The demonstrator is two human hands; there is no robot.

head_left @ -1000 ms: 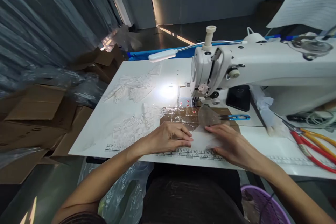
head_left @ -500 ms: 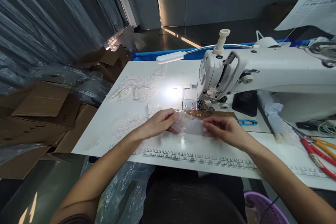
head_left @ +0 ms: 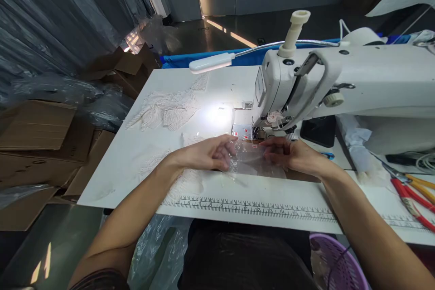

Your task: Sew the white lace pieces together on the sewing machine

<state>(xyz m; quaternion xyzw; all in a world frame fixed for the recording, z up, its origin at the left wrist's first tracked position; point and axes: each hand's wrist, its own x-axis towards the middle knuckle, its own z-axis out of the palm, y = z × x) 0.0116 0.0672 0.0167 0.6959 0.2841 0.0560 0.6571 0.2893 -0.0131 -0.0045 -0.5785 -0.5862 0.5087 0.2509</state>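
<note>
Sewing machine [head_left: 340, 86] at worktop [head_left: 136, 163] rear right. Lace [head_left: 166, 111] toward rear left. Sheer fabric [head_left: 253, 163] mid-worktop, just before needle plate. L hand [head_left: 207, 154] & R hand [head_left: 292, 156] each pinch fabric's ends, fingers curled.

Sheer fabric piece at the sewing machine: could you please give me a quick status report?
Left hand and right hand both grip the sheer fabric piece. Piece sits just before the sewing machine needle. Nothing between.
</note>
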